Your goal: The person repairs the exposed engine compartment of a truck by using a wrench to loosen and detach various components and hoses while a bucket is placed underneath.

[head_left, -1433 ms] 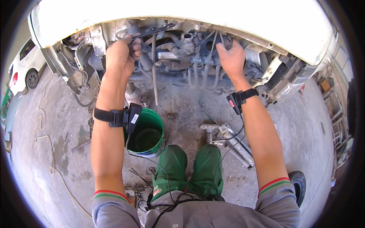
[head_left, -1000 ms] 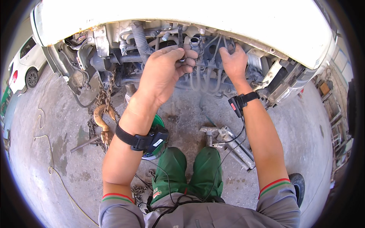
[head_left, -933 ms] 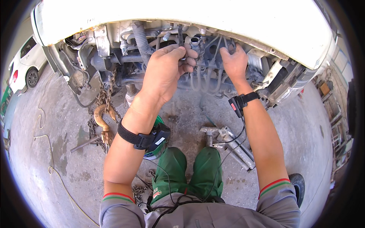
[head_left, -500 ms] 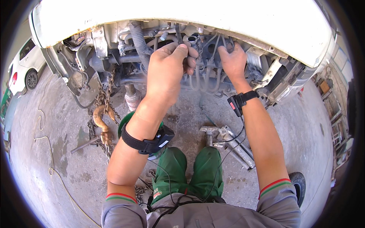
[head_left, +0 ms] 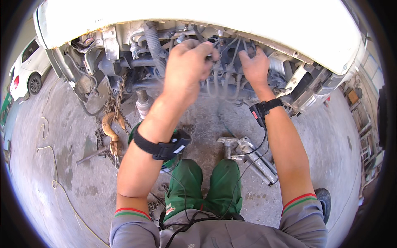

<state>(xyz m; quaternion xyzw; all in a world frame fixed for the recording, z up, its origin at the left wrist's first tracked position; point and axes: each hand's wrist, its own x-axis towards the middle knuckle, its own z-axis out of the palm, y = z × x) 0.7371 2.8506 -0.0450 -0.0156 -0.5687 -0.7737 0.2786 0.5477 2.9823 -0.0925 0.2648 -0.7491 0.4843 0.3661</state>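
I have my left hand raised into the exposed front of a white vehicle, its curled fingers around a dark tool, mostly hidden and blurred, beside an upright metal fitting. A grey corrugated hose runs down just left of this hand. To its right, my right hand is closed among thin pipes under the body's edge; whatever its fingers grip is hidden.
Rusty chains with a hook hang at the left. A green bucket is partly behind my left forearm. Metal jack equipment lies right of my knees, a tire behind my right arm. A white car stands far left.
My left hand has moved rightward from beside the corrugated hose, uncovering the chains and hook, and its tool has swung from crosswise to mostly hidden. My right hand has barely moved.
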